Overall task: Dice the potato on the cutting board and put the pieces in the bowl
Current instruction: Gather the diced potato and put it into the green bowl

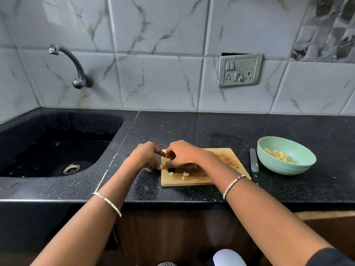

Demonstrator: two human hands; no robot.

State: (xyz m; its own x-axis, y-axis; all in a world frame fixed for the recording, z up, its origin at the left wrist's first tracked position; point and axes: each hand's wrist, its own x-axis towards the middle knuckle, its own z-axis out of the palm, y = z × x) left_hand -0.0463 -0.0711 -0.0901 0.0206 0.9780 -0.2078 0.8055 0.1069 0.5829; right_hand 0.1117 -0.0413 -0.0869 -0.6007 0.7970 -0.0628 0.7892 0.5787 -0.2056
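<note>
Cupped left hand (146,156) and right hand (184,154), fingers curled, over board (194,181); hold unclear. Counted three loose dice (185,174), one knife (254,164), one bowl (307,153).

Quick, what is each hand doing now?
Left hand: curled at the cutting board edge, hold cannot be told.
Right hand: curled over potato pieces, cannot be told.

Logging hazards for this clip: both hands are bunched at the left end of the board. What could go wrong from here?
1. The bowl sits far right of the left hand and right hand, so carried pieces could drop on the counter.
2. The knife lies between cutting board and bowl, in that path; a hand might brush it.
3. Loose potato pieces near the board's front edge could be missed.
</note>
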